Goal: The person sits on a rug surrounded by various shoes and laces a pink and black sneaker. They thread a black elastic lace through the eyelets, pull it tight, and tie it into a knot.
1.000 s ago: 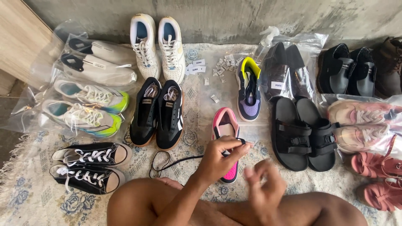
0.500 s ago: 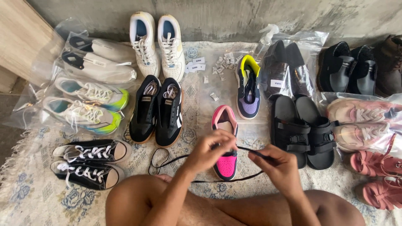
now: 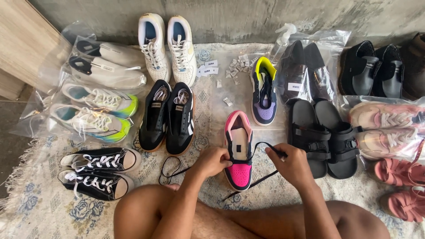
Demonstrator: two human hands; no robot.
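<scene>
The pink sneaker [image 3: 238, 150] lies on the patterned rug [image 3: 40, 208], toe toward the person, right in front of the bare knees. A black lace [image 3: 261, 146] runs across its open top. The left hand [image 3: 215, 161] pinches the lace at the sneaker's left edge, fingers closed tight on it. The right hand [image 3: 292, 166], just right of the sneaker, grips the lace's other stretch, pulled out taut from the shoe. Loose lace loops on the rug left of the sneaker and trails below its toe.

Just beyond the sneaker sits its purple and yellow partner [image 3: 263, 93]. Left of the sneaker stands a pair of black trainers [image 3: 168, 117], and further left black canvas shoes with white laces [image 3: 95, 170]. Right of the sneaker are black strap sandals [image 3: 323, 137], then bagged pink shoes [image 3: 385, 126]. Beyond the trainers, white sneakers [image 3: 167, 46] sit near the wall, with small paper tags [image 3: 221, 71] scattered beside them.
</scene>
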